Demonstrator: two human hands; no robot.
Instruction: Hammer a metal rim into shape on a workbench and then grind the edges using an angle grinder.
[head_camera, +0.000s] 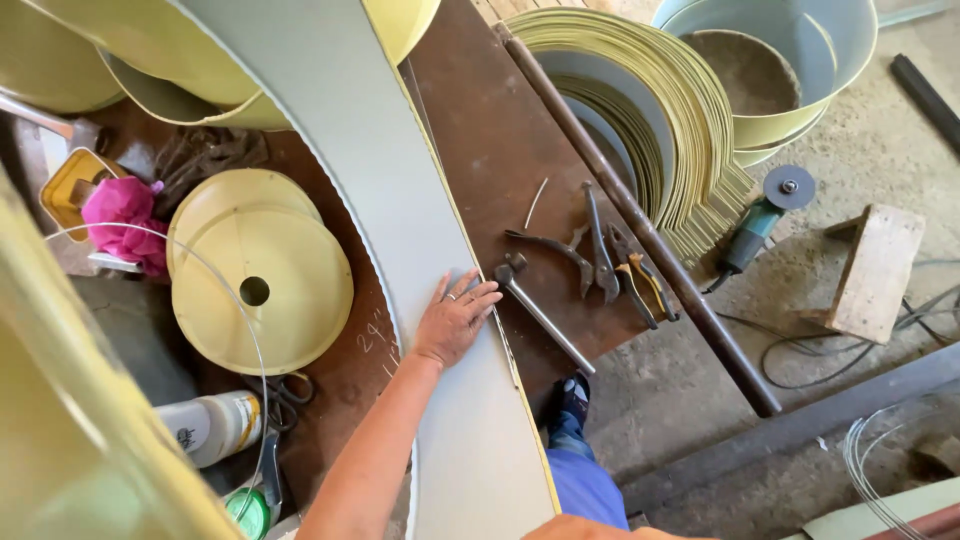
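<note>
My left hand (455, 320) lies flat, fingers spread, on a long curved strip of grey sheet metal (390, 190) with a yellow edge. The strip arcs from the top of the view down past my arm, over a rusty brown worktop (490, 130). The hand holds nothing. Just right of the fingertips lies a hammer (540, 312). Beyond it sit several pliers and tin snips (605, 260). My right hand is out of view; only a blue trouser leg and shoe (572, 440) show below the table edge.
A long rusty pipe (640, 230) lies diagonally across the worktop. Stacked curved yellow-edged strips (665, 110), a metal tub (800, 70), an angle grinder (765, 215) and a wooden stool (875, 270) are to the right. Yellow round lids (260, 285), pink cloth (125, 220), a white bottle (210, 425) and scissors (285, 392) are on the left.
</note>
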